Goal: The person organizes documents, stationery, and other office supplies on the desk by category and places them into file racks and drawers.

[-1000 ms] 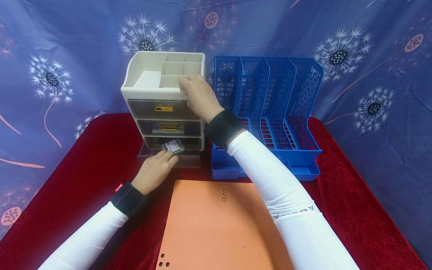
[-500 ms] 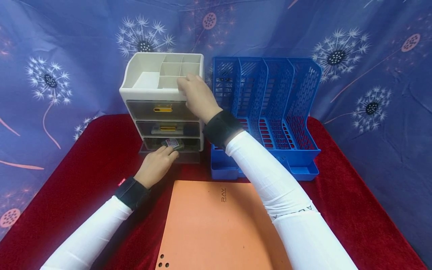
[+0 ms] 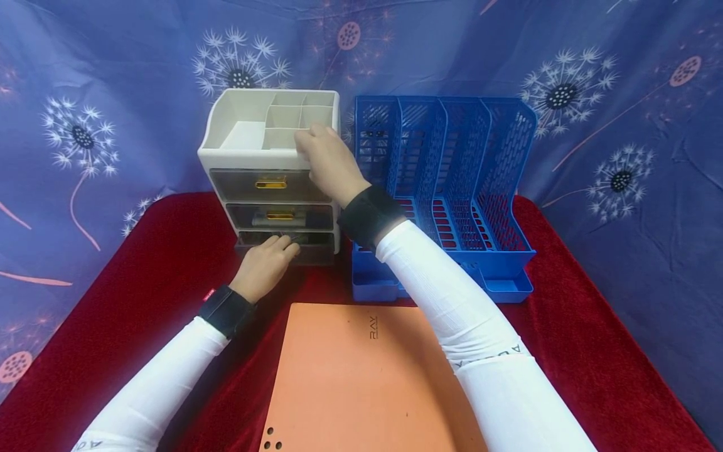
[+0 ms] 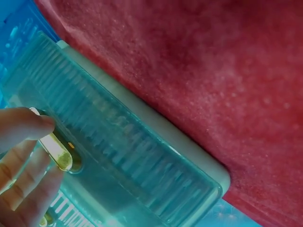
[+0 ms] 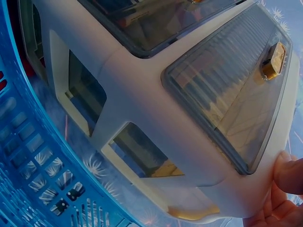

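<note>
A white desktop organizer (image 3: 248, 158) with smoky clear drawers stands at the back left. Its bottom drawer (image 3: 316, 253) juts out a little. My left hand (image 3: 263, 267) is at that drawer's front, thumb and fingers pinching its gold handle (image 4: 57, 152) in the left wrist view. The hand covers most of what lies inside the drawer. At the organizer's top right corner, my right hand (image 3: 327, 160) grips the front rim, with the thumb (image 5: 289, 172) outside in the right wrist view. Above, the middle drawer (image 3: 316, 217) and top drawer (image 3: 231, 186) are closed.
Close on the organizer's right stands a blue mesh file rack (image 3: 446, 176) with small front trays. An orange board (image 3: 361, 376) marked "RAY" lies in front on the red cloth (image 3: 147, 282). A blue dandelion-print curtain (image 3: 141, 50) hangs behind.
The bottom drawer has slid inward, my left hand moving away from me with it. A small labelled box inside has gone from sight behind the hand. My right hand keeps its grip.
</note>
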`<state>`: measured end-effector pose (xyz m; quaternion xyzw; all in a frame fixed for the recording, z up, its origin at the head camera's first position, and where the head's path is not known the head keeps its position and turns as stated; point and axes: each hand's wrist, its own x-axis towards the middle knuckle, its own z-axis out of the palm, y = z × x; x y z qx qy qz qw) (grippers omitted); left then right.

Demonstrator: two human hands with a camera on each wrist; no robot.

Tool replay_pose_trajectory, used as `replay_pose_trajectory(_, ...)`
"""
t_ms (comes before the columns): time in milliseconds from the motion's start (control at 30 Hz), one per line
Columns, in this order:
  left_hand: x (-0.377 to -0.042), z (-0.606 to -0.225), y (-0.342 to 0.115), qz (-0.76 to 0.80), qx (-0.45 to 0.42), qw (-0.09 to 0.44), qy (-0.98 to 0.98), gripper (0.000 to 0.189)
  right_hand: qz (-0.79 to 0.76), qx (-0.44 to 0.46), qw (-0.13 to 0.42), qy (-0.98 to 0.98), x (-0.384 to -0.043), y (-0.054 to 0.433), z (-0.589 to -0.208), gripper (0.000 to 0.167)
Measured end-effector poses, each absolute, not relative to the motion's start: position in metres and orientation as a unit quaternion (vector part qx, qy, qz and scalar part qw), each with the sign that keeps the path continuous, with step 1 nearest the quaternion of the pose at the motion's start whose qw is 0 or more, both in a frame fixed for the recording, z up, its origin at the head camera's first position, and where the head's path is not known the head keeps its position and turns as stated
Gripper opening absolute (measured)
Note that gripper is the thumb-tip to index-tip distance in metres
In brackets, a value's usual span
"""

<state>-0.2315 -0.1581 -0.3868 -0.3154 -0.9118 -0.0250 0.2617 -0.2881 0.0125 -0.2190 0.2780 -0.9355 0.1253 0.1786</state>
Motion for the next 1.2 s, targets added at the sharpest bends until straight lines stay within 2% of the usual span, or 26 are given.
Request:
replay_pose_trajectory(767, -0.254, -0.391, -0.155, -0.044, -0.314, 0.291, -0.903, 0.013, 0.137, 0.292, 0.187, -0.928, -0.287, 0.015, -0.219, 0.031)
replay_pose_trajectory(1200, -0.259, -0.393, -0.154, -0.042, -0.305, 0.295, -0.905, 0.017, 0.132, 0.291, 0.185, -0.929, -0.288, 0.015, -0.219, 0.031)
